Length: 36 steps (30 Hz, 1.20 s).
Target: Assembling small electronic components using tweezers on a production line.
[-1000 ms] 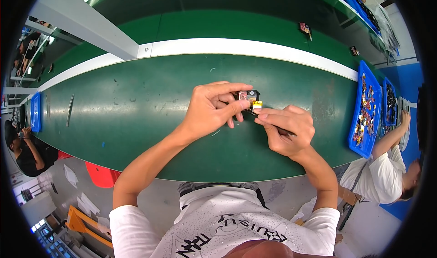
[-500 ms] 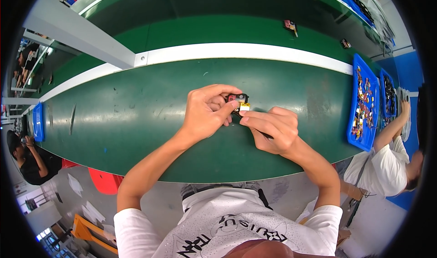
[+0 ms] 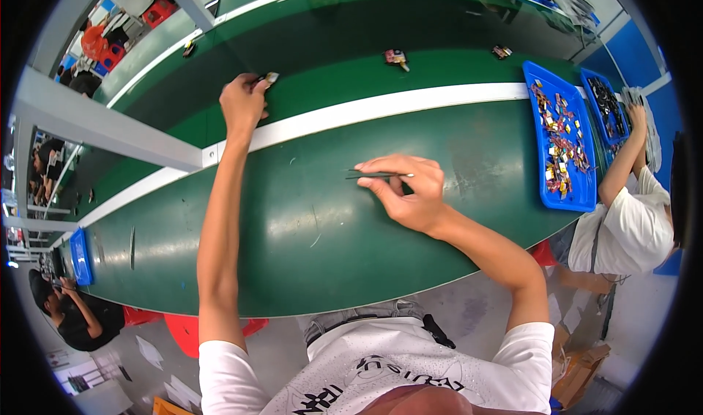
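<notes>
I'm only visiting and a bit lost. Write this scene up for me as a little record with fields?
Left hand: holds a small electronic part, beyond the white rail
Right hand: holds slim tweezers over the green bench
Bench's right end: blue tray of small mixed-colour parts
Far right: another person in white

At six o'clock, large black printed lettering [image 3: 333, 394] runs in a broken arc across the chest of the person's white short-sleeved fabric shirt [image 3: 366, 350]; a black pointed, flower-like emblem [image 3: 318, 400] stands toward the arc's eight-o'clock end.
</notes>
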Each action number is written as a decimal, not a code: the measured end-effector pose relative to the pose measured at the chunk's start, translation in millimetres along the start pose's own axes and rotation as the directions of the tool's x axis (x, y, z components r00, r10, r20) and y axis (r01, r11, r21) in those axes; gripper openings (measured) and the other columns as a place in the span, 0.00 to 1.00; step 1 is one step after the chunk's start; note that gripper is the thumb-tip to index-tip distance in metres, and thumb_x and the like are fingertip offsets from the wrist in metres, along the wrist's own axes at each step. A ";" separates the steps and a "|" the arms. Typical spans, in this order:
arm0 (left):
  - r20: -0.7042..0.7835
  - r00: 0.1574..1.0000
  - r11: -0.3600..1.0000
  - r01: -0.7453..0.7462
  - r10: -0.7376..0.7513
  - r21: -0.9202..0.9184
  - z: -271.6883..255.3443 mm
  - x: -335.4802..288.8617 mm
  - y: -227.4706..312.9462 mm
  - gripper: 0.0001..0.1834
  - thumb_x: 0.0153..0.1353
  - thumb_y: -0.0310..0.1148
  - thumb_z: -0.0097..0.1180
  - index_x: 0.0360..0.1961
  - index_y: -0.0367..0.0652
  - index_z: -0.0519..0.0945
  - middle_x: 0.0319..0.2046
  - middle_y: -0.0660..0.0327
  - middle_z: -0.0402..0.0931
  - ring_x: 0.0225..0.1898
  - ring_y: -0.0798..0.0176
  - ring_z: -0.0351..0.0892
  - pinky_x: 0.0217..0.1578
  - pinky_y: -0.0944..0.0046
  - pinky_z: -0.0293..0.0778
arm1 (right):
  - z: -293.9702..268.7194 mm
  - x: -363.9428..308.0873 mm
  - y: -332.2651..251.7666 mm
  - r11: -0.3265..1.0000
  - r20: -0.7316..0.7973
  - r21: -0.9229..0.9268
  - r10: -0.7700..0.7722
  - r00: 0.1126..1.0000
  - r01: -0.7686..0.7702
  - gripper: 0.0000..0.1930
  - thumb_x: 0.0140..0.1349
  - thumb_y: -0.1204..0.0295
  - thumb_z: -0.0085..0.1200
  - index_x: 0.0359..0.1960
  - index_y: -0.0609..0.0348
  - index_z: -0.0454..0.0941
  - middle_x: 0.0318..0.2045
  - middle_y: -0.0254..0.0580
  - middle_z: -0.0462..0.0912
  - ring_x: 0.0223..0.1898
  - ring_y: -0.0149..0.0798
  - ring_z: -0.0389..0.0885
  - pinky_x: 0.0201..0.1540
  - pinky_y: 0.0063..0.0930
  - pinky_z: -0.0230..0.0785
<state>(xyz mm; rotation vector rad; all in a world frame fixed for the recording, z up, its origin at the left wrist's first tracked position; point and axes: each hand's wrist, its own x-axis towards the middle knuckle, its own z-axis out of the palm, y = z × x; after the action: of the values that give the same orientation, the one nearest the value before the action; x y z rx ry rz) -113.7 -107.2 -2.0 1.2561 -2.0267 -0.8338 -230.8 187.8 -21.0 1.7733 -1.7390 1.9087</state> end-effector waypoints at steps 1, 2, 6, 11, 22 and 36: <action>0.011 1.000 1.000 -0.016 0.016 -0.001 2.2 4.5 0.7 0.14 0.66 0.34 0.64 0.45 0.33 0.85 0.32 0.55 0.82 0.28 0.62 0.85 0.31 0.61 0.82 | -0.4 -1.5 1.7 1.000 0.022 0.010 0.006 1.000 -0.006 0.10 0.50 0.80 0.72 0.34 0.58 0.85 0.31 0.39 0.90 0.10 0.25 0.63 0.17 0.21 0.58; -0.163 0.974 0.951 -0.107 0.159 0.290 4.7 6.5 0.1 0.15 0.67 0.39 0.60 0.43 0.35 0.85 0.41 0.48 0.80 0.34 0.47 0.84 0.34 0.51 0.81 | -1.2 -1.6 1.4 1.000 0.038 -0.011 0.015 0.999 -0.014 0.10 0.51 0.79 0.73 0.34 0.58 0.85 0.29 0.39 0.89 0.10 0.27 0.66 0.17 0.22 0.61; -0.196 0.891 0.844 -0.289 0.410 0.452 37.3 2.1 35.3 0.15 0.68 0.42 0.56 0.40 0.42 0.85 0.45 0.48 0.81 0.39 0.36 0.85 0.39 0.41 0.80 | 0.2 -4.2 1.5 1.000 0.058 -0.010 0.029 0.998 -0.029 0.10 0.51 0.77 0.73 0.34 0.57 0.86 0.27 0.38 0.88 0.10 0.29 0.69 0.20 0.23 0.65; 0.422 0.883 0.952 -0.077 0.203 -0.295 112.9 17.7 86.6 0.16 0.64 0.35 0.63 0.44 0.30 0.85 0.26 0.58 0.84 0.21 0.69 0.81 0.19 0.67 0.76 | 3.1 -2.5 -1.9 1.000 0.072 -0.016 -0.002 0.997 0.003 0.10 0.51 0.77 0.73 0.35 0.57 0.85 0.26 0.37 0.88 0.09 0.28 0.67 0.20 0.24 0.65; 0.352 0.918 0.981 -0.195 0.183 -0.001 150.5 21.3 91.8 0.13 0.61 0.37 0.68 0.33 0.35 0.84 0.25 0.62 0.85 0.18 0.68 0.78 0.22 0.64 0.74 | 9.1 -2.3 0.1 1.000 0.069 0.011 0.005 0.998 -0.006 0.10 0.51 0.79 0.73 0.34 0.57 0.84 0.24 0.36 0.86 0.09 0.27 0.63 0.16 0.23 0.59; 0.548 0.836 0.805 0.302 0.034 -0.511 -1.4 -165.8 33.8 0.06 0.69 0.25 0.58 0.41 0.33 0.75 0.25 0.60 0.78 0.17 0.72 0.75 0.13 0.73 0.64 | -18.2 14.5 -15.4 0.559 0.225 0.524 0.637 0.737 -0.643 0.07 0.61 0.81 0.67 0.39 0.67 0.83 0.31 0.36 0.86 0.20 0.15 0.67 0.22 0.12 0.56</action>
<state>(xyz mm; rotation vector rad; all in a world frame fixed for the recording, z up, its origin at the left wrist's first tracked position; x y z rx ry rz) -69.8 56.2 -2.6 0.8676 -1.8276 -1.8926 -238.7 197.1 4.1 1.2942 -2.1955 3.0039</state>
